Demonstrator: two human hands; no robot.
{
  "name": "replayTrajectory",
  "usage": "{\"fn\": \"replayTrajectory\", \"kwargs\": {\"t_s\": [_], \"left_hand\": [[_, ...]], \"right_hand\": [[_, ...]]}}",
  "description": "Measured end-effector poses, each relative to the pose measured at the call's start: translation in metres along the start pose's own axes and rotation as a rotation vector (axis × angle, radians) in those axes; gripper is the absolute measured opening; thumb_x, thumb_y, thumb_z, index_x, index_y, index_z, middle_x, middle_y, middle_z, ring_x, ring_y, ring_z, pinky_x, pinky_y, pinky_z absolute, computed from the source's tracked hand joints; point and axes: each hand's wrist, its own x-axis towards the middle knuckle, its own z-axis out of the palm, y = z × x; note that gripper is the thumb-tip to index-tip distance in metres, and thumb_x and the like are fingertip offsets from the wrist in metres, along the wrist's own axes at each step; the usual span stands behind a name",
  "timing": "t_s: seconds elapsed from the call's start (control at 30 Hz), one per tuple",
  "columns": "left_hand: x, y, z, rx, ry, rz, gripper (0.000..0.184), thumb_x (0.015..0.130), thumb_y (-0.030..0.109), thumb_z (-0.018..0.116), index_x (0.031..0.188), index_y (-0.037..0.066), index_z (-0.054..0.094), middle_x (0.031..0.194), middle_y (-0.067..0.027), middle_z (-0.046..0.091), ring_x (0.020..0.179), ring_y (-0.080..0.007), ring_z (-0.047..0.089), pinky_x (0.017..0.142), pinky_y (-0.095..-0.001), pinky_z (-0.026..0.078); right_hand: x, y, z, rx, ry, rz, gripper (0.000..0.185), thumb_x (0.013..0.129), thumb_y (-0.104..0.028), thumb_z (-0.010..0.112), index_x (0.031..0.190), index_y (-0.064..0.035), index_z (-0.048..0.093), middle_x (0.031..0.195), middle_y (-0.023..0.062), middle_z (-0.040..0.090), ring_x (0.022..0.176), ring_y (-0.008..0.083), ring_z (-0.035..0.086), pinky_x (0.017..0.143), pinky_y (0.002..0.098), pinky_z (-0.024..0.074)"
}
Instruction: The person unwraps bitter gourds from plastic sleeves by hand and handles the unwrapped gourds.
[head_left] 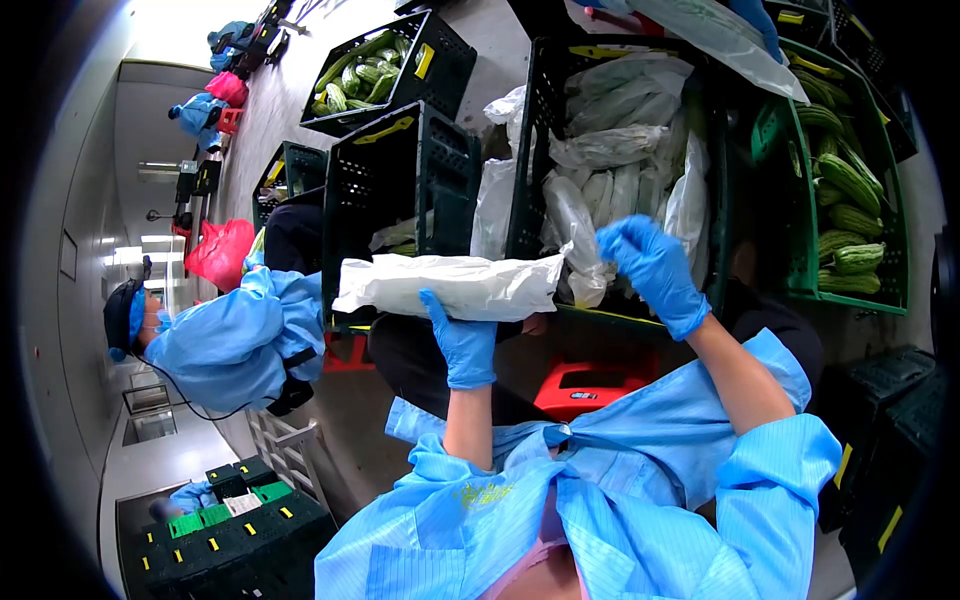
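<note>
My left hand (463,348), in a blue glove, grips a long white wrapped package (450,286) from below, its thumb on the near side. The package lies sideways in front of me, and its wrapping hides what is inside. To its right my right hand (655,272), also gloved in blue, is raised over the near edge of a dark crate (522,150). Its fingers are curled together, and whatever they may hold is hidden. Inside that crate lie several long vegetables in cloudy plastic bags (625,140).
A green crate (895,240) of ridged green gourds (850,180) stands at right. Another dark crate (345,190) is left of the bagged one, with a gourd crate (440,75) behind. A co-worker (235,335) sits at left. A red stool (590,388) is below me.
</note>
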Motion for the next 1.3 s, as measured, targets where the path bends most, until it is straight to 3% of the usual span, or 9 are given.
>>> {"fn": "replayTrajectory", "kwargs": {"t_s": [0.1,0.17,0.33,0.57,0.93,1.03,1.07,1.17,1.3], "left_hand": [[-0.005,0.002,0.007,0.034,-0.055,0.046,0.073,0.090,0.055,0.060,0.147,0.016,0.037,0.150,-0.0104,0.038,0.137,-0.0333,0.035,0.116,-0.0548,0.022],[-0.009,0.002,0.015,0.052,-0.072,0.056,0.073,0.091,0.054,0.059,0.147,0.015,0.036,0.150,-0.0105,0.038,0.137,-0.0332,0.034,0.116,-0.0542,0.021],[-0.017,-0.005,0.018,0.133,-0.120,0.042,0.072,0.092,0.049,0.060,0.148,0.013,0.034,0.151,-0.0120,0.036,0.138,-0.0338,0.034,0.117,-0.0539,0.021],[-0.022,-0.008,0.016,0.143,-0.170,-0.008,0.075,0.090,0.043,0.064,0.149,0.010,0.031,0.151,-0.0135,0.035,0.139,-0.0343,0.032,0.117,-0.0540,0.020],[-0.026,-0.013,0.018,0.139,-0.167,-0.098,0.072,0.090,0.036,0.065,0.148,0.009,0.031,0.149,-0.0145,0.037,0.138,-0.0343,0.033,0.117,-0.0535,0.021],[-0.026,-0.017,0.010,0.134,-0.176,-0.130,0.069,0.091,0.032,0.065,0.147,0.008,0.033,0.147,-0.0144,0.039,0.137,-0.0340,0.035,0.117,-0.0527,0.022],[-0.024,-0.018,0.009,0.128,-0.181,-0.139,0.068,0.091,0.030,0.065,0.146,0.008,0.033,0.146,-0.0143,0.040,0.136,-0.0338,0.035,0.117,-0.0523,0.022],[-0.025,-0.020,0.012,0.108,-0.176,-0.146,0.065,0.089,0.021,0.067,0.145,0.011,0.036,0.139,-0.0122,0.046,0.131,-0.0328,0.043,0.113,-0.0514,0.031],[-0.026,-0.022,0.016,0.134,-0.211,-0.119,0.065,0.088,0.016,0.066,0.145,0.012,0.035,0.136,-0.0112,0.048,0.129,-0.0314,0.045,0.110,-0.0504,0.035]], "right_hand": [[-0.018,0.007,0.019,-0.210,-0.333,0.154,0.022,0.096,-0.022,0.062,0.098,-0.0014,0.069,0.084,0.0061,0.068,0.080,0.0112,0.063,0.075,0.0264,0.0518],[-0.029,0.033,0.034,-0.234,-0.365,0.008,0.022,0.095,-0.022,0.063,0.097,-0.0015,0.071,0.084,0.0065,0.069,0.077,0.0109,0.064,0.073,0.0269,0.0529],[-0.020,0.023,0.035,0.196,-0.372,0.428,0.024,0.094,-0.021,0.060,0.108,-0.0042,0.067,0.088,0.0044,0.069,0.070,0.0156,0.065,0.067,0.0275,0.0532],[-0.022,0.027,0.027,0.552,-0.423,0.768,0.023,0.089,-0.024,0.064,0.092,-0.0011,0.067,0.080,0.0091,0.066,0.059,0.0169,0.061,0.058,0.0292,0.0534],[-0.025,0.017,0.027,0.009,-0.462,0.184,0.024,0.092,-0.018,0.064,0.112,-0.0050,0.070,0.084,0.0041,0.071,0.076,0.0105,0.066,0.068,0.0258,0.0533],[-0.027,0.029,0.032,-0.057,-0.357,0.102,0.024,0.090,-0.015,0.066,0.110,-0.0029,0.069,0.092,0.0055,0.072,0.083,0.0118,0.066,0.075,0.0267,0.0528],[-0.025,0.041,0.033,-0.163,-0.308,-0.024,0.022,0.087,-0.024,0.068,0.096,-0.0049,0.072,0.084,0.0090,0.072,0.075,0.0204,0.068,0.068,0.0330,0.0514],[-0.022,0.030,0.024,-0.037,-0.460,0.313,0.036,0.096,-0.035,0.060,0.108,-0.0022,0.067,0.089,0.0050,0.069,0.081,0.0129,0.065,0.074,0.0281,0.0518],[-0.024,0.008,0.016,0.299,-0.505,0.536,0.049,0.096,-0.046,0.056,0.108,-0.0003,0.066,0.084,0.0088,0.068,0.075,0.0168,0.066,0.069,0.0310,0.0547]]}}
